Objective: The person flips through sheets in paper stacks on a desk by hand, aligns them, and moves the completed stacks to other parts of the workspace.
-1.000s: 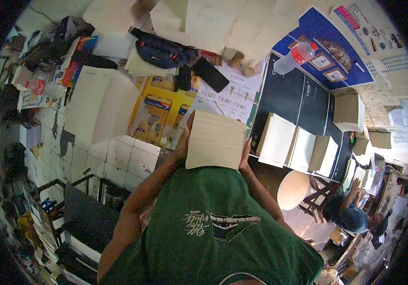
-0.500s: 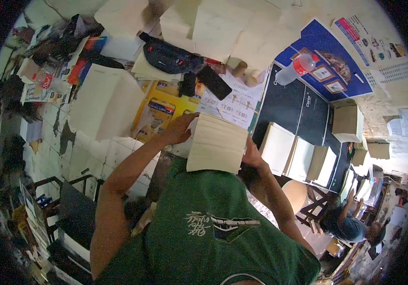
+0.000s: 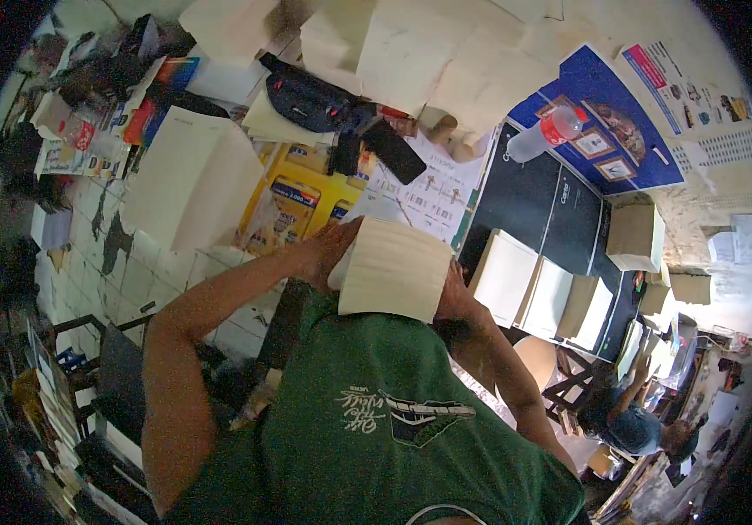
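A thick stack of cream paper (image 3: 395, 269) stands in front of my chest, its layered edges facing me. My left hand (image 3: 330, 252) presses against the stack's left side. At the right side, my right hand (image 3: 454, 296) grips it, the fingers partly hidden behind the paper. Just beyond the stack lie a printed sheet (image 3: 428, 188) and a yellow printed sheet or mat (image 3: 293, 206). A black phone (image 3: 395, 150) rests at the printed sheet's far left, next to a dark waist bag (image 3: 310, 98).
More cream stacks stand left (image 3: 196, 179) and on the black surface (image 3: 503, 276) at right. A clear bottle with a red cap (image 3: 546, 133) is at the far right, by a blue board (image 3: 608, 122). Another person (image 3: 634, 420) works at the lower right.
The stack has tipped slightly, with its edge layers packed more evenly. My left hand has slid a little down and left along it, and my left elbow has swung outward.
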A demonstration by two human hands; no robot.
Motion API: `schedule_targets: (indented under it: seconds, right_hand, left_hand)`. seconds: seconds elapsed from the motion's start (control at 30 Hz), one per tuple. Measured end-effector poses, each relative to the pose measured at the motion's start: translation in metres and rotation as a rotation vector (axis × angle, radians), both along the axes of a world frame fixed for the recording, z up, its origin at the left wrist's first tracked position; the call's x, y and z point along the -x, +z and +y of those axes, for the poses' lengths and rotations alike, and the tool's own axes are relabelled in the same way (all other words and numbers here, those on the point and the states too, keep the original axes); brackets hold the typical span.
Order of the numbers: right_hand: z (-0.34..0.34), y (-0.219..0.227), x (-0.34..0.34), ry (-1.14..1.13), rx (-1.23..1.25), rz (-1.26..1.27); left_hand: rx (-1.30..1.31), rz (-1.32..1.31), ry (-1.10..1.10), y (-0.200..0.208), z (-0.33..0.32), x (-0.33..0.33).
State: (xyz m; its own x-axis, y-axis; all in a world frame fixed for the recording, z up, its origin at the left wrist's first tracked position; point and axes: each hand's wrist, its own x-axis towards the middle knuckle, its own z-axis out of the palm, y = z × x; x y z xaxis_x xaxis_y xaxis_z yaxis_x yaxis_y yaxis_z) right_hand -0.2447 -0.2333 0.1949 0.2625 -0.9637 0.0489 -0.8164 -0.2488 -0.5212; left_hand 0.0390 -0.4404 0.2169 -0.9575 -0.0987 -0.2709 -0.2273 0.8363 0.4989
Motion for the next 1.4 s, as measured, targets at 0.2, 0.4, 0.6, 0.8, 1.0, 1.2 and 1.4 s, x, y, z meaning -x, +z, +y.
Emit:
schedule_targets:
  seconds: [0.2, 0.4, 0.6, 0.8, 1.0, 1.2, 1.4]
  right_hand:
    - [-0.017, 0.033, -0.018, 0.117, 0.176, -0.031]
    - [-0.003, 0.0, -0.017, 0.044, 0.117, 0.026]
    - [0.001, -0.032, -0.009, -0.092, -0.044, -0.159]
    - [-0.001, -0.027, -0.014, -0.034, -0.028, 0.053]
    - [-0.004, 0.0, -0.026, -0.024, 0.032, 0.105]
    - [-0.003, -0.013, -0.04, -0.246, -0.297, -0.882]
    - [-0.019, 0.016, -0.026, 0.042, 0.208, 0.114]
  left_hand:
    - [-0.203, 0.165, 0.046, 0.006, 0.001, -0.002]
    - [-0.168, 0.112, 0.041, 0.011, 0.002, -0.006]
    - [-0.113, 0.137, 0.006, -0.008, 0.006, -0.008]
    - [0.045, 0.061, -0.021, -0.02, 0.006, -0.008]
    - [0.106, 0.326, 0.01, -0.023, 0.016, -0.022]
    - [-0.056, 0.477, 0.12, -0.033, 0.025, -0.013]
    - [-0.096, 0.26, 0.111, -0.004, 0.012, -0.007]
